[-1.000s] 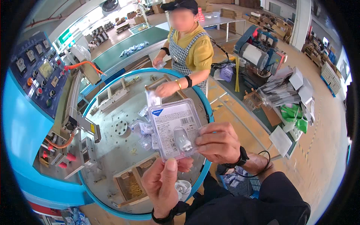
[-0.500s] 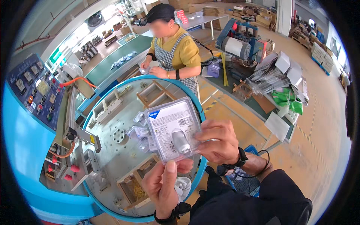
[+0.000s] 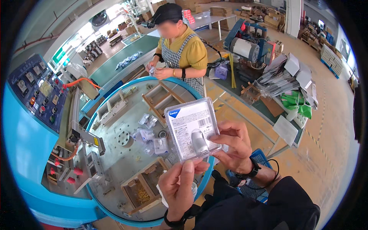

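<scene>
Glossy clear plastic pack (image 3: 193, 128) over smooth white card (image 3: 184, 124).
The round table (image 3: 115, 168) was dull grey metal, its rim (image 3: 186, 84) smooth and blue. Toward its near edge, the divided box (image 3: 147, 186) looked like matt, rough wood; toward its far edge, the frame (image 3: 162, 100) was wooden too. Between them, shiny plastic packages (image 3: 146, 135) looked crinkled.

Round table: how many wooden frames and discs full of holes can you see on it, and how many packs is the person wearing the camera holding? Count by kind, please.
Wooden frames: 2
Holed disc: 1
Held pack: 1
Total: 4
</scene>
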The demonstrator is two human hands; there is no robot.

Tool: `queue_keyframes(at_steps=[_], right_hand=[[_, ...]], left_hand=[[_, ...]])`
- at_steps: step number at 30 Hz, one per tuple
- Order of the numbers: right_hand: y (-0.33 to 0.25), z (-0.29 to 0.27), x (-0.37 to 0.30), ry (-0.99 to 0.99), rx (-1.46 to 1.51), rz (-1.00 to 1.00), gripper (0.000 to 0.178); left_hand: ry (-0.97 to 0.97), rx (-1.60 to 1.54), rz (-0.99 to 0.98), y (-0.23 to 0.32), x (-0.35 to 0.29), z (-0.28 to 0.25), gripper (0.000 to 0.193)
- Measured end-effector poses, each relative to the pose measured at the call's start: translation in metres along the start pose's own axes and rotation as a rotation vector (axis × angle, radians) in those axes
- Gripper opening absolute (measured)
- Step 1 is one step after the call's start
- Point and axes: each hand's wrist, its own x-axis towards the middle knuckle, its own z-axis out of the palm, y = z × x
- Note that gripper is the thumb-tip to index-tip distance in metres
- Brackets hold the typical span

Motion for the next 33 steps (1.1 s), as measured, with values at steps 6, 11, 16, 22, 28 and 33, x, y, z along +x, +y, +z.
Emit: queue_keyframes(at_steps=[6, 11, 16, 22, 28, 33], right_hand=[[0.007, 0.006, -0.004, 0.031, 0.079, 0.006, 0.035], [0.026, 0.024, -0.016, 0.027, 0.231, 0.253, 0.021], [0.122, 0.075, 0.003, 0.077, 0.647, 1.019, 0.029], [0.193, 0.112, 0.031, 0.094, 0.797, 0.936, 0.025], [0.187, 0.102, 0.045, -0.215, 0.919, 0.889, 0.021], [0.212, 0.101, 0.057, -0.313, 0.905, 0.986, 0.022]], left_hand=[[0.023, 0.163, 0.076, -0.008, 0.002, 0.0, 0.024], [0.025, 0.388, 0.269, -0.018, 0.013, -0.01, 0.019], [0.205, 0.204, 0.098, -0.022, 0.029, -0.017, 0.019], [0.119, 0.63, 0.255, -0.023, 0.072, -0.034, 0.024], [0.071, 0.861, 0.425, -0.043, 0.151, -0.05, 0.011], [0.051, 0.885, 0.265, -0.06, 0.196, -0.055, 0.014]])
